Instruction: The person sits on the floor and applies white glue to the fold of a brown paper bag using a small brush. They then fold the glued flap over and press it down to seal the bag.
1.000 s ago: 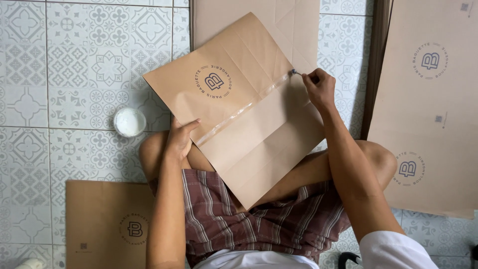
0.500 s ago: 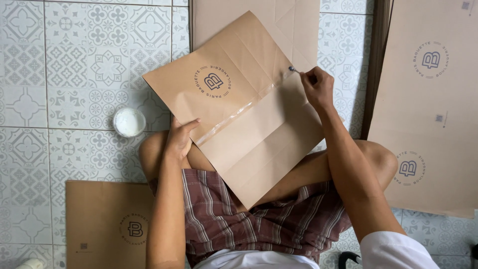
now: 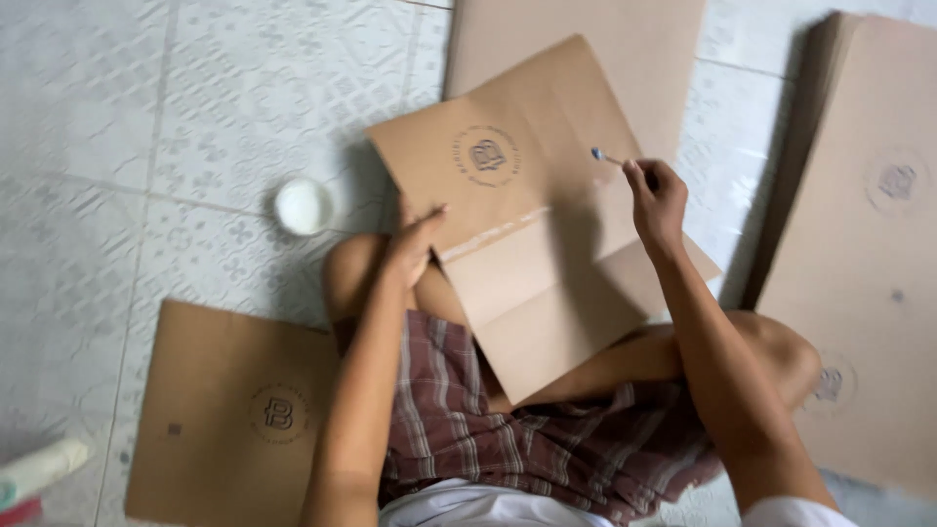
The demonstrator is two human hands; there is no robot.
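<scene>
A flat brown paper bag point(image 3: 527, 244) with a round printed emblem lies tilted across my lap, with a shiny glue strip along its fold. My left hand point(image 3: 412, 244) presses flat on the bag's left edge and steadies it. My right hand point(image 3: 656, 200) is raised over the bag's right side and pinches a thin stick point(image 3: 605, 156) with a bluish tip that points up and left. I sit cross-legged in plaid shorts point(image 3: 508, 429) on a tiled floor.
A small white cup point(image 3: 304, 206) of glue stands on the tiles left of my knee. A finished brown bag point(image 3: 224, 410) lies at lower left. A stack of brown sheets point(image 3: 859, 244) lies on the right, another sheet point(image 3: 576, 49) beyond the lap. A tube point(image 3: 39, 470) sits at bottom left.
My right hand has lifted the stick off the bag's right edge. The camera has shifted, so the whole scene sits more to the right and looks blurred.
</scene>
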